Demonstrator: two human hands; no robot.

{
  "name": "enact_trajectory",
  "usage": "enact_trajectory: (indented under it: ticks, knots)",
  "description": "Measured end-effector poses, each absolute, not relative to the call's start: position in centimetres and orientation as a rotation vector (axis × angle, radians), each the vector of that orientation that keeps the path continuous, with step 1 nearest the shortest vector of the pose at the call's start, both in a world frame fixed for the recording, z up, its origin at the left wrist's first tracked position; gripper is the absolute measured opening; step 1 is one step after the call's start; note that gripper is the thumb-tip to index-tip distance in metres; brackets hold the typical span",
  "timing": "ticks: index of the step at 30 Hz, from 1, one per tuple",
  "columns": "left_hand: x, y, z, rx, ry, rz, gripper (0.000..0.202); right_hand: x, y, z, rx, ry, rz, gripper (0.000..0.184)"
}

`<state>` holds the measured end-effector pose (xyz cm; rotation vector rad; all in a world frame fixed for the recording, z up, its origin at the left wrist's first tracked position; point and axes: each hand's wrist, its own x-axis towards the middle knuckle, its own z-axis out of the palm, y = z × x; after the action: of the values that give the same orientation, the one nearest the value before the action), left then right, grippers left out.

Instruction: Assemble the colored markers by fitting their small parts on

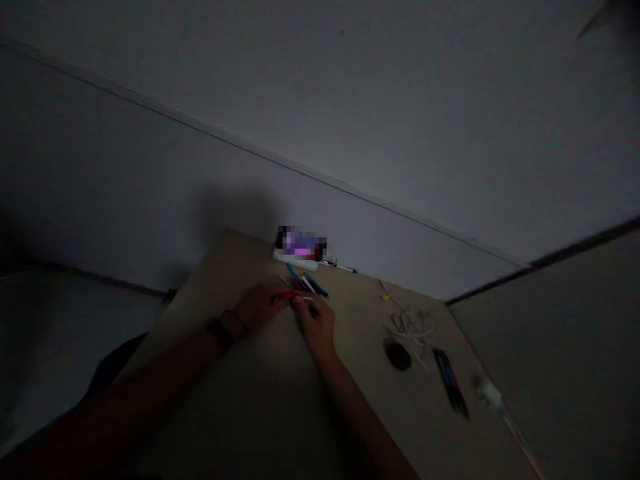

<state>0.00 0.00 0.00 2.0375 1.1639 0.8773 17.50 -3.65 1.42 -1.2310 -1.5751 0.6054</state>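
On a pale wooden board, the left hand and right hand were together, fingers closed on a slim red rod above a pile of blue and black rods. Beyond the hands, a packet's label was too blurred to read; right of them lay a tangled white cable.

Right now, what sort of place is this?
Probably a dim desk corner at home or in an office: a tan desktop, loose pens and a tangled white cable, set against plain walls.

Left arm and right arm stretched forward, left hand and right hand close together, fingers curled downward
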Motion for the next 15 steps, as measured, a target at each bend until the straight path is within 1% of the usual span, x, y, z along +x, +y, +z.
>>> enact_trajectory:
  ticks: [6, 11, 15]
  knots:
    - [-0.03, 0.2, 0.05, 2.016, 1.149, 0.869, 0.03, 17.3, -3.84, 1.57, -1.278, -1.547, 0.614, 0.026]
    - [0.02, 0.09, 0.41, 1.928, 1.122, 0.944, 0.031, 17.21, -3.76, 1.21, -1.311, -1.473, 0.661, 0.031]
    - [0.04, 0.14, 0.58, 1.843, 1.119, 1.026, 0.034, 17.56, -3.53, 0.96, -1.311, -1.482, 0.637, 0.034]
